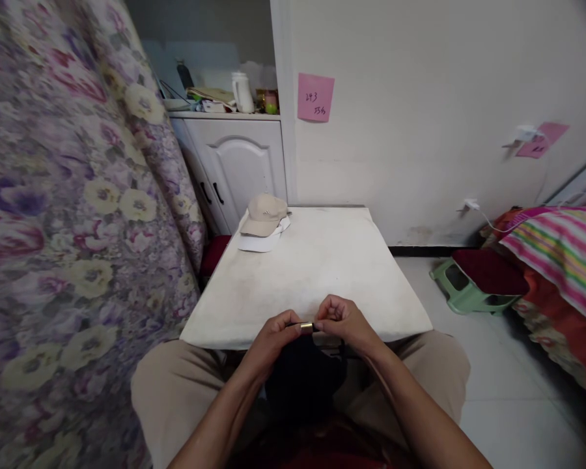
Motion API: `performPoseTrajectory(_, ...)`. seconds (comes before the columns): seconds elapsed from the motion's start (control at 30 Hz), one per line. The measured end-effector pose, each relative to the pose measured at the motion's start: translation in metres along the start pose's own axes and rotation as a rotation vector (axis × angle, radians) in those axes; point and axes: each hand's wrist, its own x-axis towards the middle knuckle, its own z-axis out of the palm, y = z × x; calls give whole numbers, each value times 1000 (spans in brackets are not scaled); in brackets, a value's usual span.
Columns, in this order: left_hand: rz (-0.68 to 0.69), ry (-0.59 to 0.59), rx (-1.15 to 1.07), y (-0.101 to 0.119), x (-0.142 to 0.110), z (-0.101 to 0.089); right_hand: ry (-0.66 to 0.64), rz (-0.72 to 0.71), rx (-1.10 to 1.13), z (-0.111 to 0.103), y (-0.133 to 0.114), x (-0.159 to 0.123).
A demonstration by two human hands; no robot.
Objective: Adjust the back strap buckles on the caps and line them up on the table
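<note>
A black cap (pixel 303 381) hangs below my hands, over my lap near the table's front edge. My left hand (pixel 276 333) is closed, its thumb and fingers pinching the cap's strap beside a shiny gold buckle (pixel 306 327). On the buckle's other side, my right hand (pixel 342 320) is closed in a pinch on the dark strap end. Most of the strap is hidden by the fingers. At the far left of the white-covered table (pixel 332 260), a beige cap (pixel 266 212) rests on top of a white cap (pixel 258 243).
A flowered curtain (pixel 78 260) hangs close on the left. Behind the table stand a white cabinet (pixel 247 156) and a wall with a pink note (pixel 316 98). To the right are a green stool (pixel 473 299) with a dark red top and a striped bed cover (pixel 566 254).
</note>
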Motion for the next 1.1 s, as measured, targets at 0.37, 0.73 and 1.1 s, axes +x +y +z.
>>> performPoseTrajectory(0.37, 8, 17, 13, 1, 0, 4, 6, 33, 115, 3, 16, -1)
performPoseTrajectory(0.73, -28, 5, -93, 3, -3, 2, 23, 46, 291, 4, 14, -5)
performPoseTrajectory(1.1, 398, 54, 386, 16, -18, 7, 52, -25, 185, 4, 3, -12)
